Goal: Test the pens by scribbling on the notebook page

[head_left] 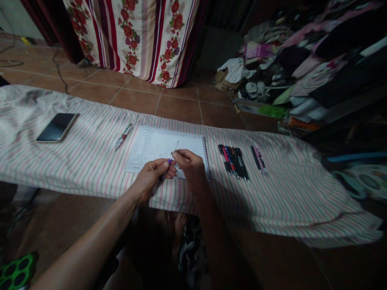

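Centrally, a slim pen with a purple section (169,161) is held in the air above the near part of an open spiral notebook (157,141), slanting so that its thin, pale end points up and away from the person. Both hands are on it: the left hand (154,171) has its fingers curled round the purple section, thumb pressed along the top, while the right hand (191,162) pinches the pale part just beyond, thumb and fingertips closed together. The notebook lies flat, its coil along the right edge and faint markings on its page. Just left of it, a couple of pale pens with red and green parts (123,137) lie side by side; farther left rests a dark-screened phone (57,128). Right of the coil is a row of black, pink, blue and red pens (233,162), and past that a smaller group with black and pink pens (259,160). All these lie on a striped cloth (281,205). Beyond it are brown floor tiles (178,102), a flowered curtain (133,36) and, to the right, a dim heap of clothes (290,60).
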